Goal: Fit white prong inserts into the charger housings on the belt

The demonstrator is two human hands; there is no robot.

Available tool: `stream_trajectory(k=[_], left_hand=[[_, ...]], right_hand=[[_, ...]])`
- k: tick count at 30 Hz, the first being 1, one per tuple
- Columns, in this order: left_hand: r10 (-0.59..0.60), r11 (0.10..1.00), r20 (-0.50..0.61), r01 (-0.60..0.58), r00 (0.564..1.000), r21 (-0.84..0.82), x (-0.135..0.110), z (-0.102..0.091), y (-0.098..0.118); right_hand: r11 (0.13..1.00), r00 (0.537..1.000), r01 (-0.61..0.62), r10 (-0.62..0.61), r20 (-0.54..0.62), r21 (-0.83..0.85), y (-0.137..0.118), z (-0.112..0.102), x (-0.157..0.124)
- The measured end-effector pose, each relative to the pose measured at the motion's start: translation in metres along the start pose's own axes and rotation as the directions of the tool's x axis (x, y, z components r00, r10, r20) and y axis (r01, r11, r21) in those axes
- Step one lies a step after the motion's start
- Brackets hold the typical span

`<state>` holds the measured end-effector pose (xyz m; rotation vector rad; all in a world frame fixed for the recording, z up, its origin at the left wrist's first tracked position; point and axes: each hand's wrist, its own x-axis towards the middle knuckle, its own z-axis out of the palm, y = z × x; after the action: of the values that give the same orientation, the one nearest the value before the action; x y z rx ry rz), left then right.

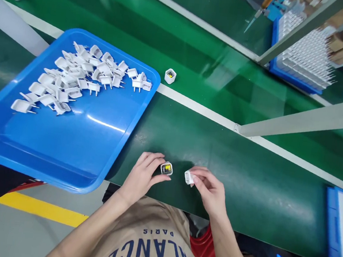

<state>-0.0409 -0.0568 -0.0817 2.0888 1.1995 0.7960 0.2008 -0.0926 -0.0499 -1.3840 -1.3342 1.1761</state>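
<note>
Two small white pieces are in hand, near the near edge of the bench (262, 195). By the left hand (143, 173), an open case (166, 168) is grasped between fingers and thumb, its open end turned up, a yellow part seen inside. By the right hand (211, 190), a white cap (189, 177) is pinched at the fingertips. The two pieces are held apart, a short gap between; whether the bench is touched cannot be told.

Risks, as judged: the cap could be dropped if the fingertip pinch is loosened, and could be lost over the near edge. If the case is tipped, its insides might be shifted. If the pieces were pressed together askew, a rim could be nicked or a part inside caught.

Edges and room: the left side is bounded by the right rim of the blue tray (74, 151), whose near right corner is hung past the bench's near edge; a heap of pronged caps (73, 73) is held toward its far side. Beyond the pale strip (198, 107), a second case (170, 76) is set near the tray's far right corner. Most bare bench is found rightward.
</note>
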Motion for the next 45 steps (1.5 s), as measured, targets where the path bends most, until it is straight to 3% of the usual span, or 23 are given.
stream_trajectory(k=[3,6,9,12,18,25,32,38,45], left_hand=[[0.064,0.998,0.031,-0.064,0.998,0.006,-0.003,-0.001,-0.008],[0.056,0.998,0.043,-0.057,0.997,0.023,-0.004,-0.002,-0.009],[0.036,0.999,0.065,-0.036,0.997,-0.007,-0.001,-0.002,-0.006],[0.044,0.998,0.099,-0.040,0.994,-0.044,0.006,-0.001,-0.004],[0.120,0.992,0.099,-0.114,0.988,-0.062,0.021,0.009,-0.008],[0.166,0.985,0.062,-0.162,0.984,-0.057,0.022,0.013,-0.014],[0.164,0.986,0.078,-0.161,0.983,-0.051,0.022,0.012,-0.014],[0.168,0.985,0.073,-0.163,0.983,-0.062,0.022,0.011,-0.013],[0.173,0.984,0.062,-0.169,0.983,-0.056,0.022,0.011,-0.013]], right_hand=[[0.975,0.994,-0.112,0.106,0.037,0.192,-0.003,0.008,0.000],[0.971,0.992,-0.123,0.114,0.051,0.207,-0.010,0.016,0.000],[0.995,0.999,-0.021,0.016,0.049,0.098,-0.019,0.022,0.003],[0.982,0.990,0.111,-0.096,0.106,-0.150,-0.030,0.025,0.009],[0.743,0.923,0.370,-0.224,0.314,-0.557,-0.043,0.025,0.023],[0.525,0.873,0.487,-0.254,0.417,-0.698,-0.042,0.022,0.029],[0.591,0.858,0.496,-0.223,0.462,-0.636,-0.045,0.017,0.029],[0.428,0.782,0.619,-0.261,0.566,-0.658,-0.044,0.018,0.032],[0.513,0.858,0.512,-0.265,0.440,-0.689,-0.034,0.026,0.035]])
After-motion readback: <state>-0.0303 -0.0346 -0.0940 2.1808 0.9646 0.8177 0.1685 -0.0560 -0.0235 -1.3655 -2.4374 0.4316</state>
